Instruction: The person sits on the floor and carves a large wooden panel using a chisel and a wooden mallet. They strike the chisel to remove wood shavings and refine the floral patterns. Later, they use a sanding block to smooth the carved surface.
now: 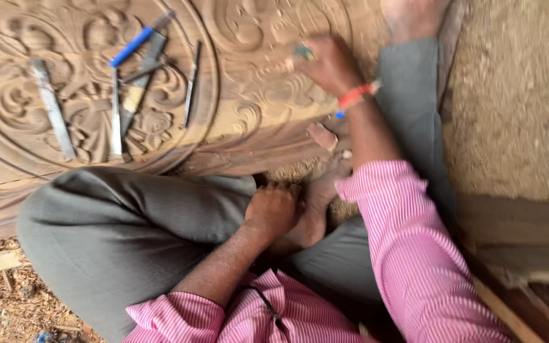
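I sit cross-legged in grey trousers and a pink striped shirt at the edge of a large carved wooden panel (249, 95). My right hand (328, 63), with a red band at the wrist, reaches out onto the panel's floral carving. A small greenish thing (304, 52) shows at its fingers, too blurred to tell whether it is held. A blue tip (340, 114) pokes out under that wrist. My left hand (273, 209) rests with curled fingers against my bare foot (316, 209), with nothing seen in it.
Several chisels lie on the carving at left: a flat steel one (52, 108), a thin one (115, 117), a wooden-handled one (140, 86), a slim dark one (191, 82) and a blue-handled tool (136, 41). Wood chips (7, 298) litter the ground at lower left. Sawdust-covered board (516, 95) lies at right.
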